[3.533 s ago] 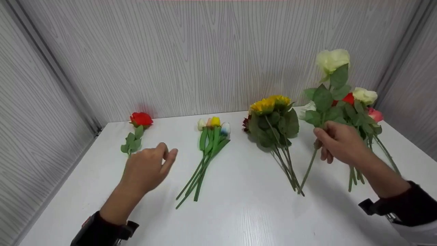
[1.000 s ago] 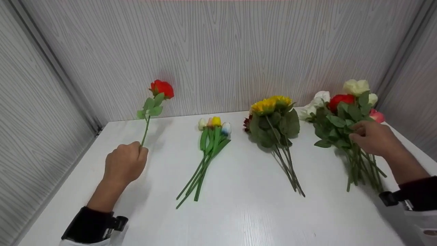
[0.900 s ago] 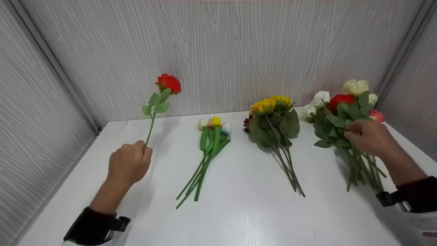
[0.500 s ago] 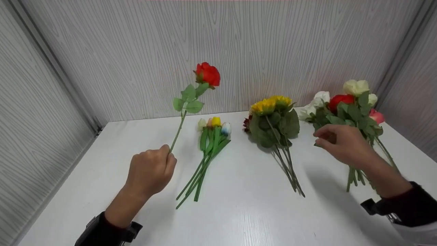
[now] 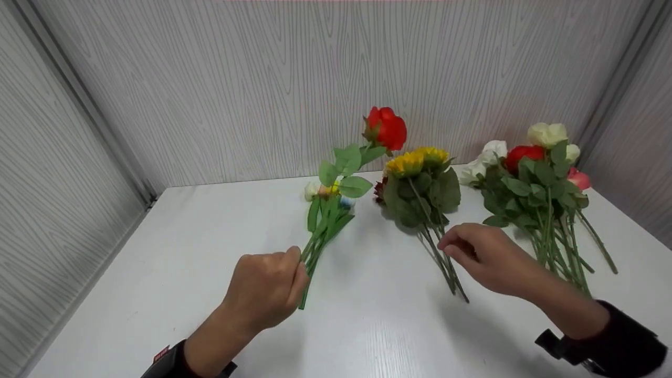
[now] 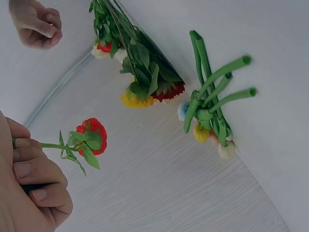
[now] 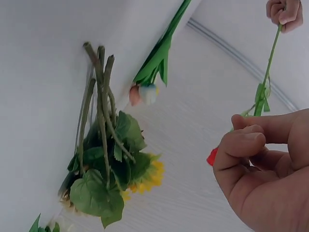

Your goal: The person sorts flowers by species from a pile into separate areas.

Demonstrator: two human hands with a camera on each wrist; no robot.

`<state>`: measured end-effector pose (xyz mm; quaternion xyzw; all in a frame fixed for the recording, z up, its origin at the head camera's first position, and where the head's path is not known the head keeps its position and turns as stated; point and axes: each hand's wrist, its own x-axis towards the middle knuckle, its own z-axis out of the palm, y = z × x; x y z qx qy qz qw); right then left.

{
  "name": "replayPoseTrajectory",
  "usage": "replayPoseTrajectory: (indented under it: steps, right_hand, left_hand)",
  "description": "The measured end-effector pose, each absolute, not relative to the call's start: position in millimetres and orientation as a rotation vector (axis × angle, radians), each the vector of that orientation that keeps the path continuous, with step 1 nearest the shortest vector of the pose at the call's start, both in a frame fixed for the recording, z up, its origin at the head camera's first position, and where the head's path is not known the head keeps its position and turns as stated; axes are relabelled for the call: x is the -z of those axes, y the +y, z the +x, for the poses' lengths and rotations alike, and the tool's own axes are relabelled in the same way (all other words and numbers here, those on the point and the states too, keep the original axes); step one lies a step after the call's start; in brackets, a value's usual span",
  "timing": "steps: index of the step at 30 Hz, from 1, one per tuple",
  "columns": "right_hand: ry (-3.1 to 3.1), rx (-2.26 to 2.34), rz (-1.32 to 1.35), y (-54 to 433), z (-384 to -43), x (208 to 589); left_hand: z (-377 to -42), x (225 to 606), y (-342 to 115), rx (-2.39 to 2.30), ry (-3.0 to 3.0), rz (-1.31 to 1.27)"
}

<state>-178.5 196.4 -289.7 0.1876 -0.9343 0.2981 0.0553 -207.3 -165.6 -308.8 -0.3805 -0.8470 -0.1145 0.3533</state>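
My left hand [image 5: 268, 289] grips the lower stem of a single red rose [image 5: 391, 128], raised over the white table and leaning right. Its leaves overlap the tulips [image 5: 341, 223] lying behind it in the head view. In the left wrist view the fingers [image 6: 41, 171] are curled round the stem, with the red bloom [image 6: 99, 130] beyond them. My right hand [image 5: 485, 260] hovers by the sunflower stems, its fingers loosely curled with nothing between them. The sunflowers [image 5: 407, 165] lie in a bunch, yellow heads toward the back, a dark red bloom beside them.
At the right of the table [image 5: 378, 336] lies a bunch of roses with white, cream, pink and red [image 5: 525, 153] blooms, several stems pointing forward. A grey wood-grain panel [image 5: 262, 89] stands along the back, with more panels at both sides.
My left hand picked up the red rose from the table's left and carried it right, past the tulips. My right hand let go of a cream rose at the right bunch and moved left.
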Motion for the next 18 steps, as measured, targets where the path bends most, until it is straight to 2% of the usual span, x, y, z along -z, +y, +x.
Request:
replayPoseTrajectory:
  steps: [11,18]
  right_hand:
    - [-2.791,-1.312,0.805,172,-160,296]
    - [-2.618,-1.839,1.186,156,-149,303]
  left_hand:
    - [-177,317,-141,0.332,-2.044,-1.159]
    - [-156,324,-123,0.298,-1.916,-1.292]
